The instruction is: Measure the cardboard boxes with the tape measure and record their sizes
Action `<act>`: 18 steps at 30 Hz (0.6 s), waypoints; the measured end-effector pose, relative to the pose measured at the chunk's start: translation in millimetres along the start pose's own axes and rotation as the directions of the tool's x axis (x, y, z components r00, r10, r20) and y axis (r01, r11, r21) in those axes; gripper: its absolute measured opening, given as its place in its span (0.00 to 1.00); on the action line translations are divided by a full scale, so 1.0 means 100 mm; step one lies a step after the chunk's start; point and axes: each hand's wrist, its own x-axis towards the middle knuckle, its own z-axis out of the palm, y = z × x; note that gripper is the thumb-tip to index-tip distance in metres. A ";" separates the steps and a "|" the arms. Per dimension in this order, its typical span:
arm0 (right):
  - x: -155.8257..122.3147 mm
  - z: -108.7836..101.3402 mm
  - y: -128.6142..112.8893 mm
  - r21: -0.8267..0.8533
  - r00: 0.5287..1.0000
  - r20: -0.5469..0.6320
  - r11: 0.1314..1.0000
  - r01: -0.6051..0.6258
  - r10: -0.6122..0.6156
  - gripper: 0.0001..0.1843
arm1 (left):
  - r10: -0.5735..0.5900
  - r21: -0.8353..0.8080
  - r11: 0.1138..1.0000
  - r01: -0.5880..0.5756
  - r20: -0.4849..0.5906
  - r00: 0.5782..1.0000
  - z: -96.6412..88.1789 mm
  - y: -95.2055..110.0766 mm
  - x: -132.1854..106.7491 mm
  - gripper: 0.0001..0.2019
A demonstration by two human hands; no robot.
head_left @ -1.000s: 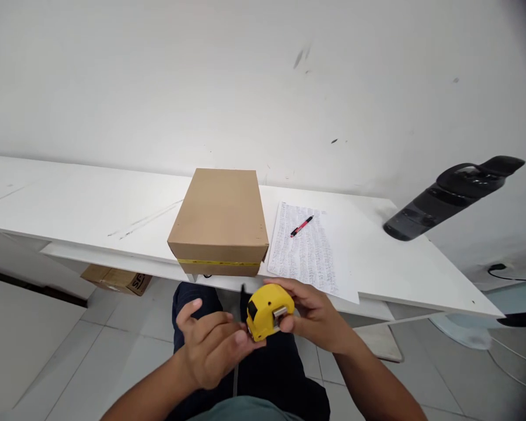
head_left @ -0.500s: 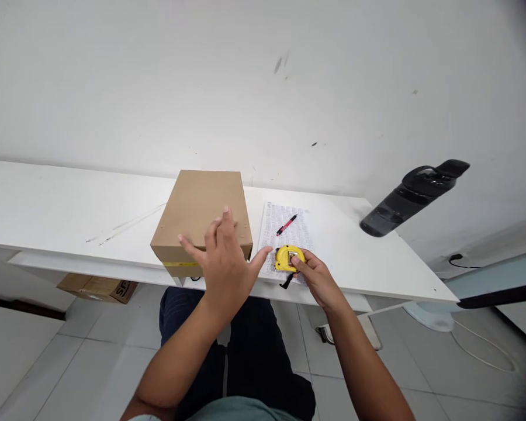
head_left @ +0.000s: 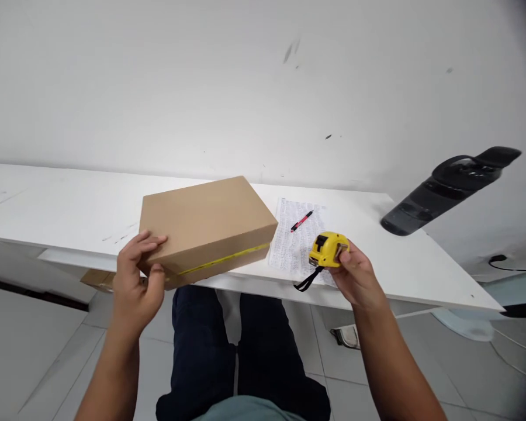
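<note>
A brown cardboard box [head_left: 210, 219] with a yellow tape band lies on the white table [head_left: 70, 210], turned at an angle, its near corner over the front edge. My left hand [head_left: 135, 280] grips that near left corner, fingers wrapped on it. My right hand [head_left: 355, 278] is closed round a yellow tape measure [head_left: 328, 248] whose black strap hangs down, held just above a written sheet of paper [head_left: 296, 240]. A red pen [head_left: 301, 221] lies on the sheet.
A dark handheld device [head_left: 447, 190] sticks out from the right by the wall. Under the table stand another cardboard box [head_left: 97, 279] on the tiled floor and my dark-trousered legs [head_left: 245, 351]. A cable and a pale object lie at the far right.
My left hand went from the box top to its near left corner and the box has swung round at an angle. My right hand lifted the tape measure slightly to the right.
</note>
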 end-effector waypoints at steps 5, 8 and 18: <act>-0.14 0.43 -0.05 0.058 0.975 0.220 0.998 0.010 -0.023 0.26 | 0.098 0.253 0.967 -0.034 -0.244 0.965 0.02 0.16 -0.07 0.15; -0.28 0.77 -0.06 0.040 0.910 0.412 0.998 -0.057 0.035 0.30 | 0.285 0.100 0.954 -0.281 -0.024 0.958 0.13 0.56 -0.22 0.20; -0.40 1.08 -0.09 -0.098 0.875 0.485 0.995 0.031 0.020 0.29 | 0.532 0.226 0.810 -0.541 0.104 0.840 0.11 0.65 -0.28 0.12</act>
